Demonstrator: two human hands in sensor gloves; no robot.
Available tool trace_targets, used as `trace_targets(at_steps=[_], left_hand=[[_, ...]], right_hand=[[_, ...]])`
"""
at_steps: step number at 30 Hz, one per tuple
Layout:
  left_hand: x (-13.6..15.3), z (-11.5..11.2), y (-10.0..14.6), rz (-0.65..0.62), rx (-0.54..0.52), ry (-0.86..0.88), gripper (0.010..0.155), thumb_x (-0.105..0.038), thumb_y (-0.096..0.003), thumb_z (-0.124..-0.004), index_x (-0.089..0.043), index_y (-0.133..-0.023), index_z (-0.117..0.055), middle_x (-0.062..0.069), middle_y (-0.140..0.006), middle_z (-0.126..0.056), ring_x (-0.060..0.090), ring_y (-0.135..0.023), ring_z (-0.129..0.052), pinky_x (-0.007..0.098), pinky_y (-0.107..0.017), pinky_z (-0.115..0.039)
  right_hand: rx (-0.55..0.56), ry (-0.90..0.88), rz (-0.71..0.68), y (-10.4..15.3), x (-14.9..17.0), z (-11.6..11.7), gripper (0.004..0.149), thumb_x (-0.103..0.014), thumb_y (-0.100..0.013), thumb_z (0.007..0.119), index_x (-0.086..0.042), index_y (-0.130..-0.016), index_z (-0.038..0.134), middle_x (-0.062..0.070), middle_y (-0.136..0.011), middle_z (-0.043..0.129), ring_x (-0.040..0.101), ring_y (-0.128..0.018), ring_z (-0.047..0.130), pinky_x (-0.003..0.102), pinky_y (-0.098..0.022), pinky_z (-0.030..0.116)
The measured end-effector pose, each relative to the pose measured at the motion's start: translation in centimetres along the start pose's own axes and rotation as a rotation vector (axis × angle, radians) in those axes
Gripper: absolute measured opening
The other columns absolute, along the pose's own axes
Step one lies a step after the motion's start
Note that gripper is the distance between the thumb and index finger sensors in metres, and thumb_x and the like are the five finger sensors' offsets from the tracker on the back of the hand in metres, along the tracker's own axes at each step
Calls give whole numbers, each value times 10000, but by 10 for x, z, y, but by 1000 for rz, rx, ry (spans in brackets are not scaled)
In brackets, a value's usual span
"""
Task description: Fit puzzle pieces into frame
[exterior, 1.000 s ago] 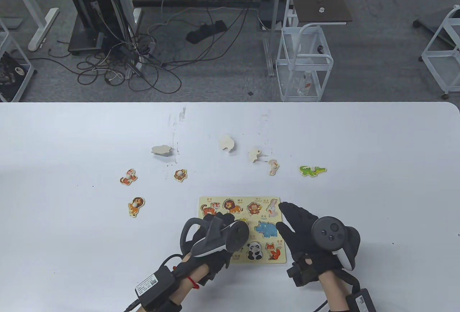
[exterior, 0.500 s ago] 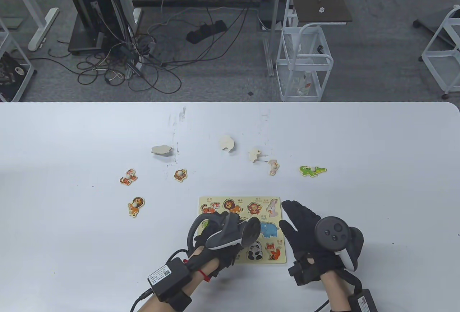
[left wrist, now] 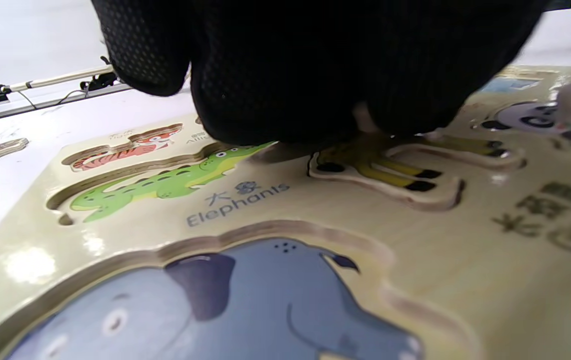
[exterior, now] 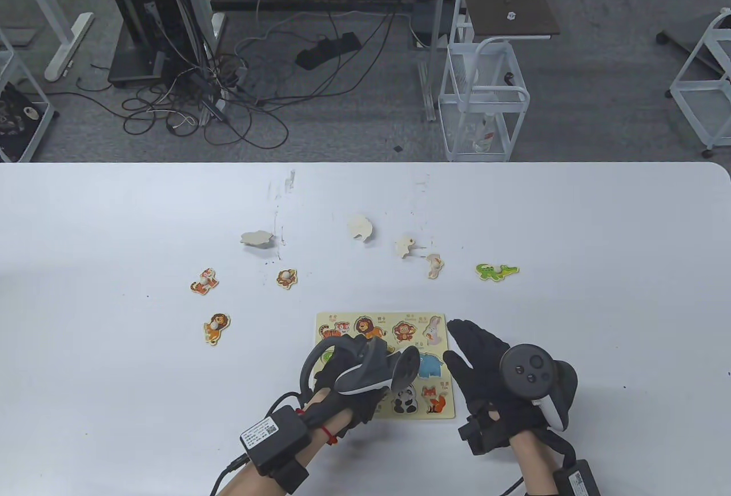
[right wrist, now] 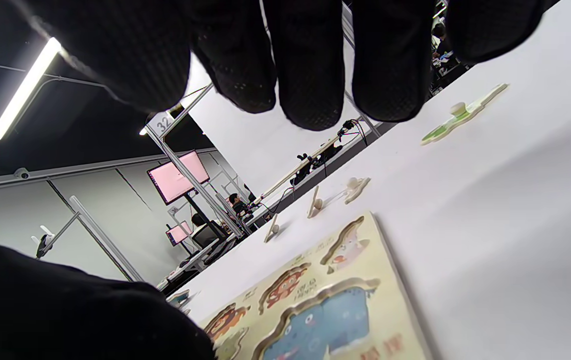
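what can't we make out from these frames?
- Left wrist view: the left hand covers the top of the yellow striped piece, so grip and seating are unclear.
- Table view: the left hand's tracker hides the middle slots of the puzzle frame.
- Table view: three pale pieces, such as the one, show no artwork; animal unknown.
- Right wrist view: the right hand blocks the top; frame cut off below.

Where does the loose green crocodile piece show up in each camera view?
Table view: green crocodile piece, on the table right of and beyond the puzzle board.
Left wrist view: not in it; only the board's printed crocodile recess.
Right wrist view: upper right, seen edge-on.
Shared landmark: the board's blue hippo picture.
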State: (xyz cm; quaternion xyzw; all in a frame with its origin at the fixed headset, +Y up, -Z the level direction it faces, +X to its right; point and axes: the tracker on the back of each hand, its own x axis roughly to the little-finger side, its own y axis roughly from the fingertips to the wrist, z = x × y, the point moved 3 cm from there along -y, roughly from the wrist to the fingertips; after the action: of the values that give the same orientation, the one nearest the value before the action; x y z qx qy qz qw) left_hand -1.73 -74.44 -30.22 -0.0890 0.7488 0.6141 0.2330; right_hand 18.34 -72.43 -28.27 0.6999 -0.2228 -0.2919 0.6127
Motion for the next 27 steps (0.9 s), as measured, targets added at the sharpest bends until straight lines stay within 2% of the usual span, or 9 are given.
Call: trace_targets(at_steps=[10, 13, 15, 18, 22, 27], left_hand=[[5, -1, 4, 16, -38, 32, 483, -453, -380, -929, -283, -831, -896, 17, -748, -994, 166, -554, -1035, 465, -649, -804], [7, -3, 8, 20, -43, 23, 519, -475, -380, -914, -289, -862, -867, 13, -788, -972, 167, -593, -1024, 465, -663, -789], [12, -3, 10, 27, -16, 39, 600, -516, -369, -900, -285, -917, -818, 20, -855, -929, 180, -656, -999, 476, -686, -760], [24, 0, 20, 40, -26, 143, 662, -541, -371, -876, -276, -967, -766, 44, -929, -872, 217, -730, -965, 497, -710, -718], [51, 12, 45, 70, -121, 279, 707, -568, -383, -847, -284, -1015, -701, 75, -1038, -766, 299, -870, -888, 535, -744, -649], [89, 18, 86, 100, -318, 513, 677, -603, -418, -788, -289, -1014, -722, 106, -1081, -725, 338, -953, -835, 538, -746, -632]], right_hand=[[-21, 18, 8, -1, 2, 4, 617, -476, -414, 798, -186, -957, 751, 130, -958, 774, 522, -859, 806, 710, -611, 553], [-21, 23, 9, 0, 2, 4, 615, -474, -415, 798, -187, -957, 751, 130, -958, 773, 522, -861, 804, 711, -611, 553], [-22, 26, 9, 0, 2, 4, 618, -475, -414, 799, -186, -958, 750, 129, -958, 773, 520, -860, 806, 709, -612, 554], [-35, 21, 12, 0, 3, 6, 618, -473, -416, 798, -184, -960, 747, 134, -958, 770, 517, -866, 800, 707, -615, 551], [-48, 55, 14, 1, 2, 7, 617, -459, -412, 816, -192, -963, 740, 124, -965, 764, 515, -874, 793, 706, -622, 546], [-52, 84, 18, 0, 1, 9, 617, -445, -410, 829, -197, -966, 732, 117, -967, 761, 510, -879, 792, 704, -624, 545]])
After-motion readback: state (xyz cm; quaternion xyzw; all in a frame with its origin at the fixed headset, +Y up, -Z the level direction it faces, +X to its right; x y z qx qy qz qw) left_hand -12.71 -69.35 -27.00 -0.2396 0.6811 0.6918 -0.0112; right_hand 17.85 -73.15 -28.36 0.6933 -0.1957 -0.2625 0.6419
